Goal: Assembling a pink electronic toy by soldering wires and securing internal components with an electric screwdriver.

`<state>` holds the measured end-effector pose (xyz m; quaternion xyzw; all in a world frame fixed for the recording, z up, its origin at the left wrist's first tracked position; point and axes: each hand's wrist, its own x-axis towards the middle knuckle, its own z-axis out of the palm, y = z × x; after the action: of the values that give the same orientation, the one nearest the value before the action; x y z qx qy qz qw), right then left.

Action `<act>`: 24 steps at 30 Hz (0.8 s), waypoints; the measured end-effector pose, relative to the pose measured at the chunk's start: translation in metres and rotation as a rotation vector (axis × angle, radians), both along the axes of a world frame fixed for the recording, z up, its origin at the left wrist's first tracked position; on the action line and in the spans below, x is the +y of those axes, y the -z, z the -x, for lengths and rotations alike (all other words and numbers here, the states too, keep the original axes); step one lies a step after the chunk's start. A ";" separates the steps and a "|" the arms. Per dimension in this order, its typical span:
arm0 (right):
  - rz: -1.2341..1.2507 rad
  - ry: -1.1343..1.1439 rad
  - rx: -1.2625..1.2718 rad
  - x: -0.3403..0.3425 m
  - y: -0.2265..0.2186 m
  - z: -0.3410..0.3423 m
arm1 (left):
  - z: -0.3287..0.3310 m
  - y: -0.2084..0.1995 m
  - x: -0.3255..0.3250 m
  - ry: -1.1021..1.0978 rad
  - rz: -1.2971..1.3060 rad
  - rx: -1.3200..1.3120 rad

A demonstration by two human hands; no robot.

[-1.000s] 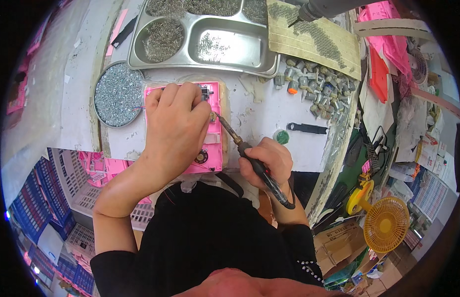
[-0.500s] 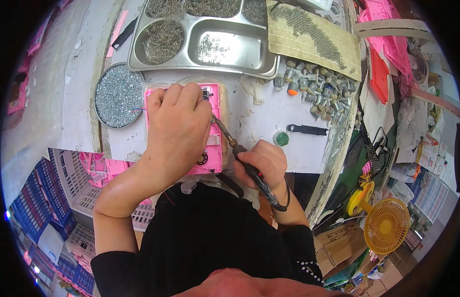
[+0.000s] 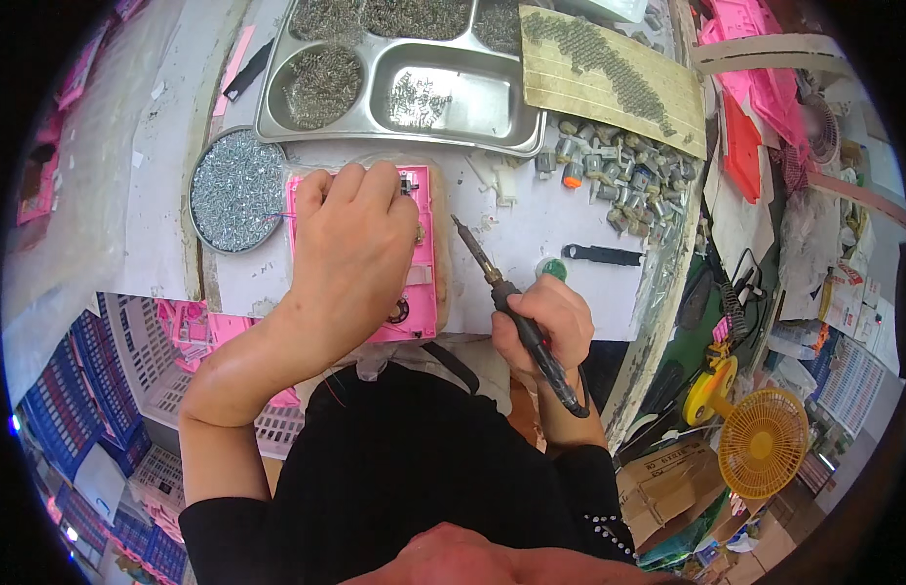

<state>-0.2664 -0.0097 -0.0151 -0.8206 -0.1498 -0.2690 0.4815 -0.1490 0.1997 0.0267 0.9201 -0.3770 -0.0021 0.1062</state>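
A pink plastic housing (image 3: 426, 310) with small parts inside lies on a padded piece at the table's front. My left hand (image 3: 350, 249) rests over it with curled fingers closed; what they pinch is hidden beneath them. Thin red and blue wires (image 3: 280, 214) stick out to the left of those fingers. In my right hand (image 3: 560, 317) is a soldering iron (image 3: 482, 261), gripped round its dark handle. Its tip points up and left, apart from the housing, to the right of its edge. Just beyond my right hand sits a small tub of green stuff (image 3: 551, 266).
Left of the housing stands a round dish (image 3: 193, 200) of screws. Behind is a steel compartment tray (image 3: 487, 112) with small metal parts. Several small motors (image 3: 628, 180) are heaped right, below a card (image 3: 560, 86), near a black strip (image 3: 601, 255). A yellow fan (image 3: 760, 444) stands lower right.
My right hand has drawn the soldering iron to the right, so its tip has come away from the housing. My left hand stays nearly in place.
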 end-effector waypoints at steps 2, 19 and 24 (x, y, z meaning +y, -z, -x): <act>0.007 0.014 0.005 0.000 -0.002 0.001 | -0.001 -0.001 0.000 0.010 -0.017 0.003; 0.039 0.056 -0.006 -0.002 -0.003 0.006 | 0.003 -0.013 0.023 -0.033 0.225 0.006; 0.021 0.070 -0.002 -0.005 -0.010 0.002 | -0.016 -0.003 0.089 -0.131 0.062 -0.021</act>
<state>-0.2688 -0.0150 -0.0047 -0.8300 -0.1244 -0.2849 0.4631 -0.1334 0.2883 0.0300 0.9390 -0.3170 0.0262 0.1308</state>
